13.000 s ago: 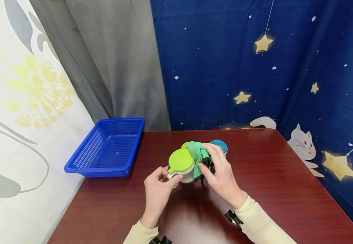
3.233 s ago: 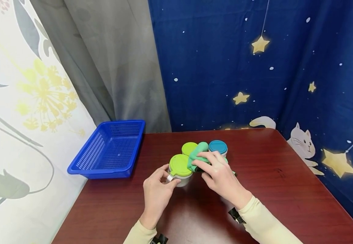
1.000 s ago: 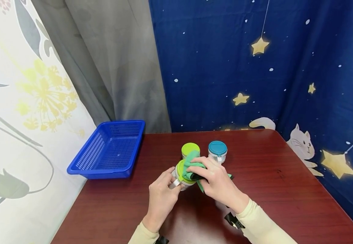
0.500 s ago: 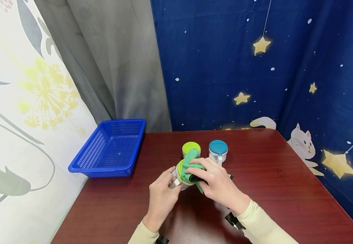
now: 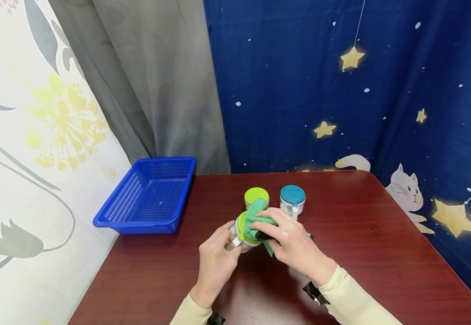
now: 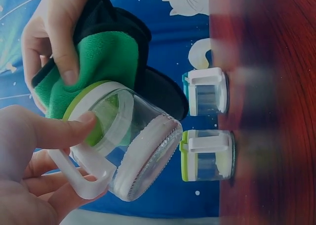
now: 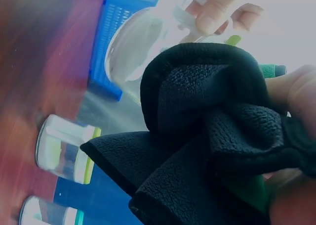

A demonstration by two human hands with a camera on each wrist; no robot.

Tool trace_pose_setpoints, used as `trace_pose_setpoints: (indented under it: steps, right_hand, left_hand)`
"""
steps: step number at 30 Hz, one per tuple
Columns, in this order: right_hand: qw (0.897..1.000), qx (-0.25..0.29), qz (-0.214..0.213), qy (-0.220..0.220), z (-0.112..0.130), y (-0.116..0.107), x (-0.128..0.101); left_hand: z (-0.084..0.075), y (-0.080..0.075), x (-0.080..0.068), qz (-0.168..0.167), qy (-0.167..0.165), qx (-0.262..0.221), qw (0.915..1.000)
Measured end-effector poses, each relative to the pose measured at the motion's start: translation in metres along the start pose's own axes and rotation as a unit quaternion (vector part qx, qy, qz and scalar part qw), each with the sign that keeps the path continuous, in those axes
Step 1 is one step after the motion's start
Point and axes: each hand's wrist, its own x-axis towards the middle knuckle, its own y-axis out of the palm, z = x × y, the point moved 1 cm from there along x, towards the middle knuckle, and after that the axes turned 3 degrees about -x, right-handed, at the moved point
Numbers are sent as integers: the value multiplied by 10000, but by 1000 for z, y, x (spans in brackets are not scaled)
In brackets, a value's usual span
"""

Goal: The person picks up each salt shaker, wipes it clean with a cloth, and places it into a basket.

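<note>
My left hand holds a clear glass seasoning jar by its white handle, thumb against the collar. The jar has a lime-green lid and a whitish layer at its base. It is tilted, and in the left wrist view it is off the table. My right hand grips a folded cloth, green on one face and black on the other, and presses it onto the lid. The cloth covers part of the lid; in the right wrist view its black folds hide much of the jar.
Behind the held jar, a second green-lidded jar and a blue-lidded jar stand upright on the dark red table. A blue perforated basket sits at the left, by the curtain.
Since the earliest frames, the held jar has tipped and shifted slightly right, and the cloth has moved from its side onto its lid. Over the last second both hands stay nearly in place.
</note>
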Motion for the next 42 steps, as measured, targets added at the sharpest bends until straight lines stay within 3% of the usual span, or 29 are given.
trace_pose_setpoints:
  steps: [10,17,29,42]
  right_hand:
    - [9980,-550,-45,321,-29,-2,-8]
    - [9971,-627,19,440,-34,-1,-12]
    - [9987,-384,-284,175,-21,5,-6]
    - [9995,153,-226,-175,11,7,5]
  left_hand:
    - [-1,0,1,22,-64,-267,9996]
    - [-2,0,-1,119,-40,-337,9994]
    - [-1,1,-2,173,69,-324,9993]
    - [3,2,-4,298,110,-119,9994]
